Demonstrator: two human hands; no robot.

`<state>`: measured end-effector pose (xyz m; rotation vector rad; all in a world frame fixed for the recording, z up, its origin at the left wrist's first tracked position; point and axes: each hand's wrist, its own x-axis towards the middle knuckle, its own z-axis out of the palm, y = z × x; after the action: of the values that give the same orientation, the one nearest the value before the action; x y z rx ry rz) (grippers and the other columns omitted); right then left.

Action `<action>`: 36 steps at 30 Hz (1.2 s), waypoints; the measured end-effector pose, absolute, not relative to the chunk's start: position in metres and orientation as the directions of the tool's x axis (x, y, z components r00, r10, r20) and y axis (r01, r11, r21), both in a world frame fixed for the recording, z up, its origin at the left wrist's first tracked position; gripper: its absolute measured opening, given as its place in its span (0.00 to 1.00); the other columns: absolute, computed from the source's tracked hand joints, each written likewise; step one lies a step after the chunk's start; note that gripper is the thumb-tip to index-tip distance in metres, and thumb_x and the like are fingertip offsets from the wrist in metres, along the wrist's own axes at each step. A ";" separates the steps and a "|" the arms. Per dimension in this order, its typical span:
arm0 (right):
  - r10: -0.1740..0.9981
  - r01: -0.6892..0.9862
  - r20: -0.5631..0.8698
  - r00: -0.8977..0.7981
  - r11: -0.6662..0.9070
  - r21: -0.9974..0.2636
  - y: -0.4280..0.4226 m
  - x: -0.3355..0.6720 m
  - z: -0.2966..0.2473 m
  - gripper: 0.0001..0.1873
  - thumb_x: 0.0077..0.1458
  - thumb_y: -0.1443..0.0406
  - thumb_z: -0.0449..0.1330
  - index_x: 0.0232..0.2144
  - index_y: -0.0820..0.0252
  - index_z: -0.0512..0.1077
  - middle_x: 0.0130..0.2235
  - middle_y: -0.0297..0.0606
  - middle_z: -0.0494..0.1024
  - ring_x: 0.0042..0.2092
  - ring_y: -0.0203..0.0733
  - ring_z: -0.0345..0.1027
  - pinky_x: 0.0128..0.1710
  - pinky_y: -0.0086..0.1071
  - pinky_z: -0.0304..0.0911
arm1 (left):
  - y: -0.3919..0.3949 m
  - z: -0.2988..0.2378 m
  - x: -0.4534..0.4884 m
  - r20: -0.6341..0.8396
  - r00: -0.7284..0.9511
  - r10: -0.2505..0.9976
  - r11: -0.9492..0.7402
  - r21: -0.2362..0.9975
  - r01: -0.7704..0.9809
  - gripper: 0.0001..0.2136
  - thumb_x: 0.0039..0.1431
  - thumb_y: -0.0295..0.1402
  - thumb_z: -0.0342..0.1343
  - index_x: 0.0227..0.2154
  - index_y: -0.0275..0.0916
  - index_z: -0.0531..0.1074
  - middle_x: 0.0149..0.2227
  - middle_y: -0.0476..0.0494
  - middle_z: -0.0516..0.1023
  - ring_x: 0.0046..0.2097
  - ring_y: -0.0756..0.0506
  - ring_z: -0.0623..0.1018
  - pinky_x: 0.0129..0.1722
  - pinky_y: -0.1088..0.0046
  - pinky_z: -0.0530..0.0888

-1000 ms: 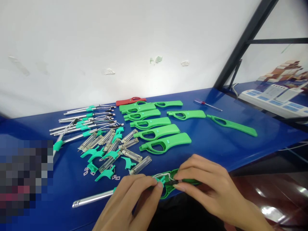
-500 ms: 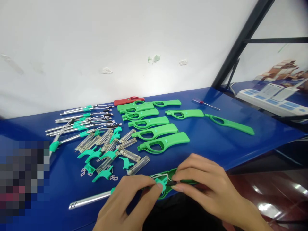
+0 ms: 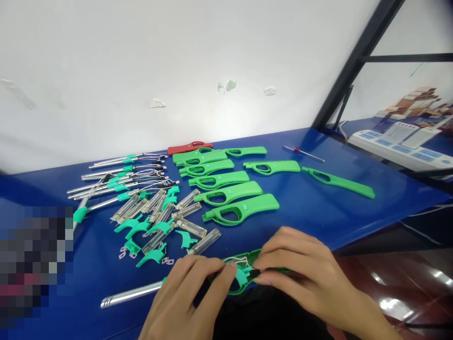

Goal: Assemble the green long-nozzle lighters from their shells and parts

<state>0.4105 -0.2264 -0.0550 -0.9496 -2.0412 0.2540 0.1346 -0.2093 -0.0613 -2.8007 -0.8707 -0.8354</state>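
Observation:
At the table's front edge lies an open green lighter casing [image 3: 236,292], with white wires inside it and a metal lighter tube [image 3: 130,293] running out to the left. A teal trigger [image 3: 242,276] sits in the casing, touching a black igniter [image 3: 254,273]. My left hand [image 3: 191,293] is closed around the casing's left part, its thumb by the trigger's left side. The fingers of my right hand [image 3: 297,269] pinch the igniter, hiding its right end. Beyond my hands are loose teal triggers [image 3: 152,256] and clear fuel tanks [image 3: 205,241].
Several green casing halves [image 3: 244,209] lie in the middle, with a red casing [image 3: 190,148] by the wall. Metal tubes with wires [image 3: 109,177] are at the left. A screwdriver [image 3: 303,152] lies back right, near a black metal frame [image 3: 348,71].
The trigger has shifted slightly right and turned, and now meets the igniter. My left thumb has moved up and left a little; my right hand has barely moved.

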 end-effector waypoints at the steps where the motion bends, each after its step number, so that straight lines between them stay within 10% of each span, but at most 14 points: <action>1: 0.705 0.532 0.614 -0.355 0.692 -0.488 -0.226 0.411 -0.055 0.06 0.72 0.63 0.66 0.40 0.57 0.81 0.36 0.31 0.86 0.36 0.33 0.76 0.40 0.30 0.68 | -0.209 -0.062 0.134 0.514 0.693 0.505 -0.829 0.066 0.556 0.17 0.77 0.24 0.51 0.59 0.44 0.78 0.48 0.45 0.82 0.49 0.46 0.79 0.50 0.73 0.78; 7: 0.698 0.527 0.622 -0.355 0.699 -0.483 -0.226 0.412 -0.056 0.07 0.72 0.62 0.66 0.39 0.58 0.81 0.36 0.31 0.85 0.36 0.33 0.76 0.41 0.31 0.68 | -0.208 -0.064 0.132 0.509 0.705 0.494 -0.834 0.048 0.549 0.15 0.79 0.32 0.51 0.60 0.45 0.78 0.49 0.45 0.82 0.48 0.45 0.79 0.50 0.70 0.79; 16: 0.711 0.533 0.608 -0.353 0.687 -0.493 -0.226 0.412 -0.056 0.07 0.72 0.61 0.67 0.40 0.56 0.81 0.37 0.30 0.85 0.36 0.32 0.76 0.41 0.31 0.68 | -0.206 -0.063 0.136 0.522 0.680 0.515 -0.831 0.110 0.545 0.21 0.73 0.18 0.51 0.60 0.44 0.78 0.45 0.45 0.80 0.44 0.49 0.79 0.43 0.77 0.79; 26: 0.697 0.554 0.627 -0.348 0.692 -0.462 -0.226 0.412 -0.055 0.07 0.73 0.62 0.65 0.41 0.57 0.81 0.36 0.33 0.86 0.36 0.34 0.78 0.41 0.30 0.69 | -0.209 -0.062 0.130 0.482 0.669 0.565 -0.800 0.125 0.586 0.23 0.72 0.18 0.50 0.62 0.46 0.75 0.50 0.46 0.82 0.49 0.49 0.82 0.56 0.71 0.79; 36: 0.693 0.558 0.629 -0.352 0.695 -0.453 -0.228 0.413 -0.056 0.06 0.73 0.63 0.65 0.41 0.57 0.80 0.36 0.34 0.87 0.36 0.36 0.79 0.39 0.32 0.71 | -0.205 -0.060 0.130 0.489 0.692 0.532 -0.820 0.095 0.564 0.24 0.69 0.17 0.51 0.58 0.47 0.79 0.47 0.46 0.83 0.44 0.47 0.81 0.44 0.74 0.81</action>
<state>0.4126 -0.2275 -0.0564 -0.9570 -2.0495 0.2006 0.1300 -0.2048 -0.0596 -2.8319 -0.9180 -0.7877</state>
